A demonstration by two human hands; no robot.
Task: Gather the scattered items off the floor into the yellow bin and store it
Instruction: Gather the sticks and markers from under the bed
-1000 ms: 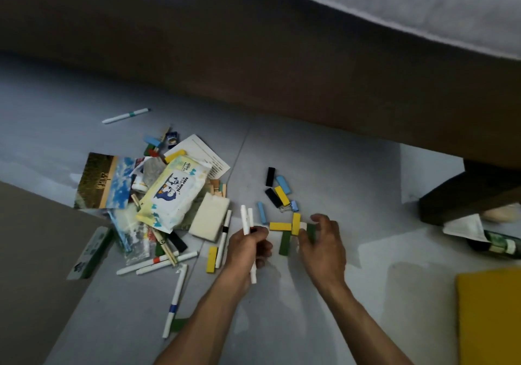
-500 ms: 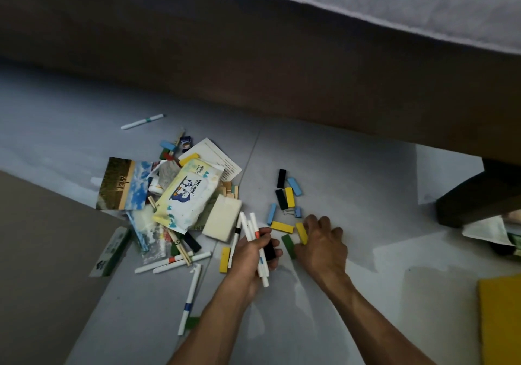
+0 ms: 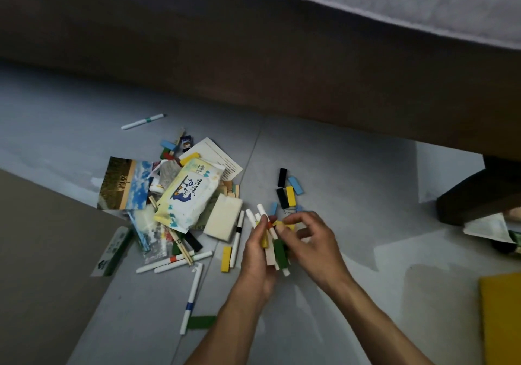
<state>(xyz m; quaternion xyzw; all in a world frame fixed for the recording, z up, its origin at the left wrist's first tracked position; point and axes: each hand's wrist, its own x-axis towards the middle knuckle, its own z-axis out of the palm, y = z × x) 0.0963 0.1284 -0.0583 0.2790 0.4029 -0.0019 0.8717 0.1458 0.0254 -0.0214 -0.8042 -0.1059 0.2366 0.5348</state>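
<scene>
My left hand (image 3: 258, 254) is shut on a bundle of white markers (image 3: 262, 212) with a green block (image 3: 280, 250) and a yellow one against them. My right hand (image 3: 313, 240) pinches a yellow block (image 3: 282, 225) at the bundle's top. A corner of the yellow bin (image 3: 500, 316) shows at the lower right edge. Black, yellow and blue blocks (image 3: 289, 190) lie on the grey floor just beyond my hands. To the left, a heap holds a baby wipes pack (image 3: 187, 195), a sponge (image 3: 222, 219), photos (image 3: 125, 184), more markers (image 3: 174, 261) and small blocks.
A bed frame (image 3: 253, 54) with a pale cover spans the back. A dark furniture leg (image 3: 479, 192) stands at right, with crumpled paper (image 3: 487, 226) beside it. One marker (image 3: 142, 121) lies alone at far left. A brown mat (image 3: 42, 266) covers the left floor.
My right hand lifted from the floor with picked-up blocks and brought them to the markers in my left hand. The yellow and green blocks that lay under it are gone from the floor.
</scene>
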